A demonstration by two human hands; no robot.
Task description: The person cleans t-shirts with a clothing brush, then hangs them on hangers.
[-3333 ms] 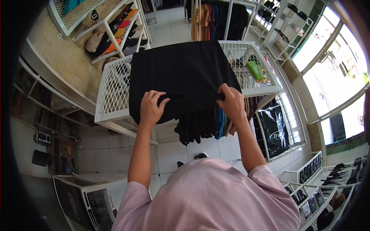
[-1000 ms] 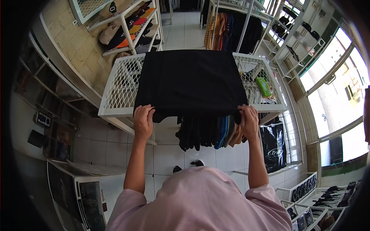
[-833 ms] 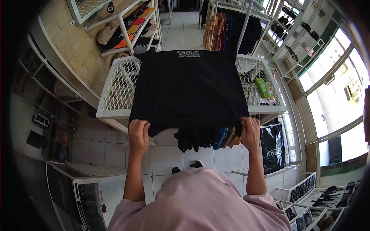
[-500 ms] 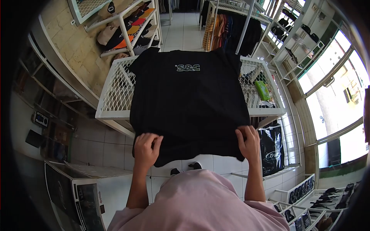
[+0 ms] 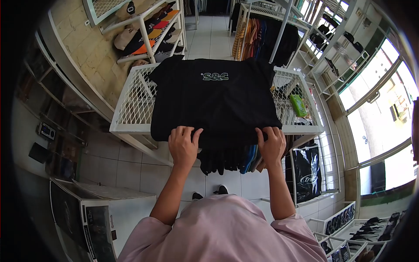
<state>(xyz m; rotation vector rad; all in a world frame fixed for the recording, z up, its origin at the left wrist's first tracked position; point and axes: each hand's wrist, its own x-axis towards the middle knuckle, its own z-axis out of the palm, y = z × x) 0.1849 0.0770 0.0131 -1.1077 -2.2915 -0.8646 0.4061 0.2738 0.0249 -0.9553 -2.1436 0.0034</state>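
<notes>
A black T-shirt (image 5: 214, 102) with a small outlined print near its far end lies over a white mesh-topped table (image 5: 131, 128). Its near edge sits at the table's front edge, with the lower part turned under. My left hand (image 5: 184, 143) grips the near left part of the shirt, thumb toward the middle. On the near right part, my right hand (image 5: 271, 142) is closed on the cloth in the same way. The fingertips of both hands are partly hidden in the fabric.
A green packet (image 5: 298, 105) lies on the mesh at the right. Below the table hang several garments (image 5: 231, 159). A cap rack (image 5: 148, 37) stands at the back left, a clothes rack (image 5: 257, 37) behind the table. A white cabinet (image 5: 126, 214) is at the lower left.
Both hands have moved away from me and closer together, drawing the shirt's near edge up to the table's front edge. The garments hanging below have come into view.
</notes>
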